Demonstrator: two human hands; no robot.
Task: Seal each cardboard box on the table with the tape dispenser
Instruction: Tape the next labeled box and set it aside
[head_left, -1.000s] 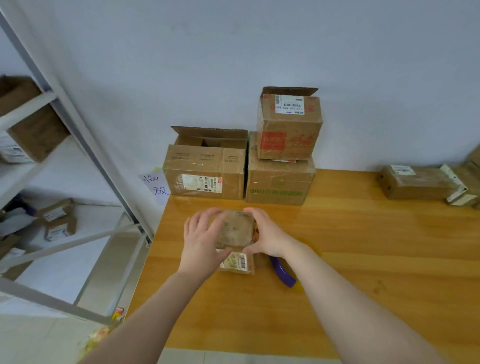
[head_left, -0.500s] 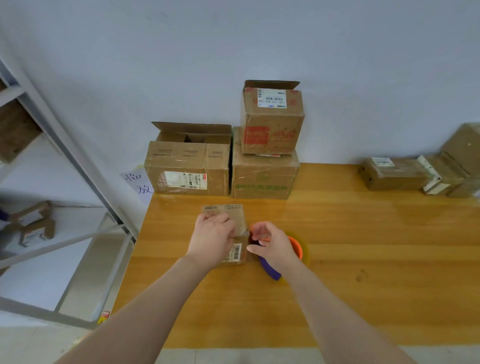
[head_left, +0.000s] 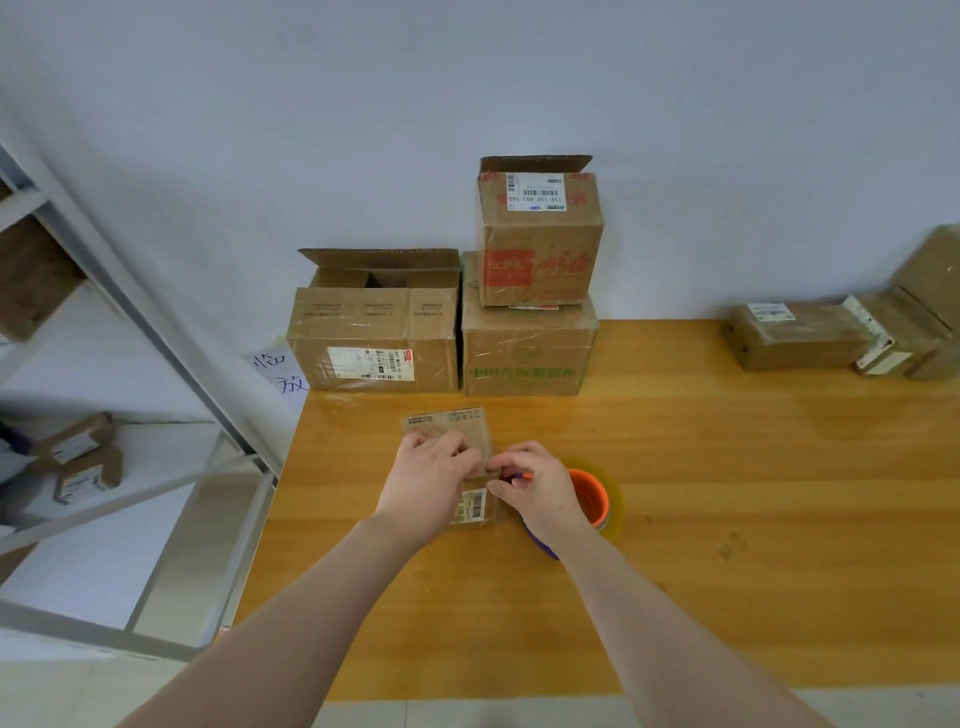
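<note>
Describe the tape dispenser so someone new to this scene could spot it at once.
On the table, find the small box lying in front of the stacked boxes. Just right of it, partly under the right hand, lies the tape dispenser. Alone among brown cardboard, it has an orange core, a clear yellowish tape roll and a purple handle.

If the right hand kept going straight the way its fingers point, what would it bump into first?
Almost at once the small box: the right hand, gripping the tape dispenser, points left and forward at its edge, apparently touching it. The left hand lies just beyond.
</note>
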